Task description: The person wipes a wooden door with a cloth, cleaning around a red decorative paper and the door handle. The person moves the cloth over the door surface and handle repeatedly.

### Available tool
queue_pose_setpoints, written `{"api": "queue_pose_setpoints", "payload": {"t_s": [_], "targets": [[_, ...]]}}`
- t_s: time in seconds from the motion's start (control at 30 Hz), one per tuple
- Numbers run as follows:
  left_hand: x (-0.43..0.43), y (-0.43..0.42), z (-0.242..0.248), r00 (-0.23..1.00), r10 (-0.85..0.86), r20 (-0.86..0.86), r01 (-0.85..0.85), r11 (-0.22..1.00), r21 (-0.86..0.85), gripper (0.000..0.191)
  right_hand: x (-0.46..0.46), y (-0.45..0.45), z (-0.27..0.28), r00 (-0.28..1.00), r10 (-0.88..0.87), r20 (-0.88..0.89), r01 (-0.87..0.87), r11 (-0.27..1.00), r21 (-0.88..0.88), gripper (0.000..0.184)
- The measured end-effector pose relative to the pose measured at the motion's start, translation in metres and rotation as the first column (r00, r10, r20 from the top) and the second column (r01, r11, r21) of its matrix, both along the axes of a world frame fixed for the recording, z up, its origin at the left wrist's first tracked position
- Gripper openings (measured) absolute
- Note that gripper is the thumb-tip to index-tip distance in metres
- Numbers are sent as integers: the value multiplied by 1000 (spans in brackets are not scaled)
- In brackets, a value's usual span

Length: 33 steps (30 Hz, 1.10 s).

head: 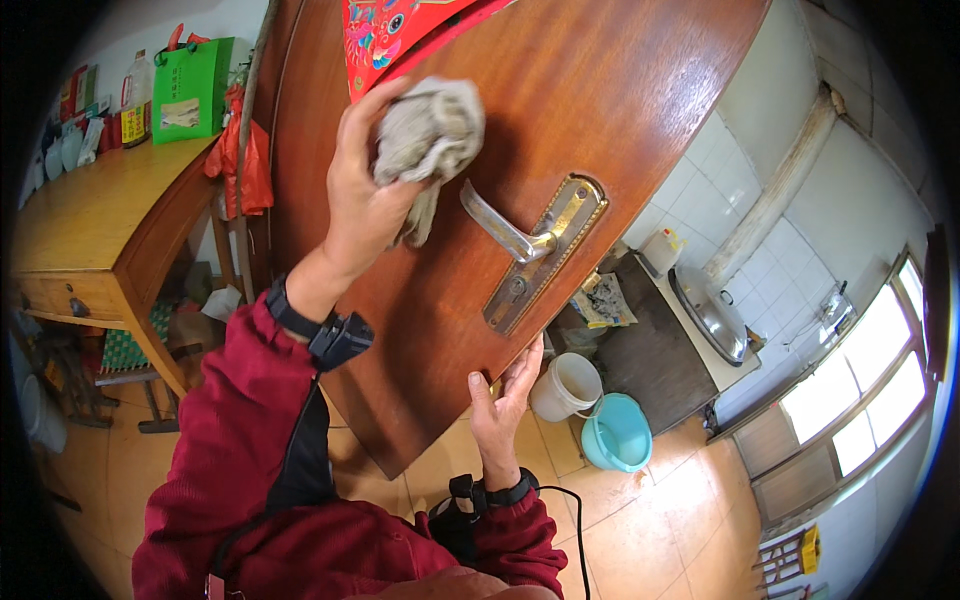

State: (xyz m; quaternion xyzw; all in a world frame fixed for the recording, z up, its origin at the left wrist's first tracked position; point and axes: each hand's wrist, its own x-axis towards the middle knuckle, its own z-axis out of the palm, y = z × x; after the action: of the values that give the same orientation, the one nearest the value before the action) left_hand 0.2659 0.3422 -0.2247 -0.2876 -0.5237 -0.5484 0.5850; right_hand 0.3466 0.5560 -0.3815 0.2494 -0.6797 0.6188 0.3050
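My left hand (367, 172) grips a crumpled grey-beige cloth (431, 135) in front of the upper face of a brown wooden door (600, 90). Slight blur on the cloth hides whether it touches the wood. Just above is a red paper decoration (390, 45) with a colourful fish print on the door. Below and right of the cloth sits a worn lever handle (506, 225) on a long brass-toned lock plate (517, 289). My right hand (502, 412) holds the door's edge, its fingers partly hidden behind it. Both wrists wear black straps.
At left, a wooden table (97, 217) carries a green bag (193, 90) and bottles. A red plastic bag (244, 157) hangs beside it. Beyond the door's edge are a white bucket (566, 386), a turquoise basin (616, 433) and a counter with a lidded wok (709, 311). A black cable (577, 517) trails from my right wrist.
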Motion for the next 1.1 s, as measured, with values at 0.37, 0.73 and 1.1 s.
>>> {"api": "queue_pose_setpoints", "payload": {"t_s": [0.37,0.73,1.1], "targets": [[29,3,50,993,-82,85,118,718,-686,40,8,-4,-2,997,67,29,-68,998,16,95],[26,11,53,728,-565,388,676,684,-274,41,13,-12,3,989,147,24,-146,988,-48,100],[-25,-4,-11,995,100,17,-101,994,37,53,16,-9,-3,996,90,-6,-90,993,74,95]]}}
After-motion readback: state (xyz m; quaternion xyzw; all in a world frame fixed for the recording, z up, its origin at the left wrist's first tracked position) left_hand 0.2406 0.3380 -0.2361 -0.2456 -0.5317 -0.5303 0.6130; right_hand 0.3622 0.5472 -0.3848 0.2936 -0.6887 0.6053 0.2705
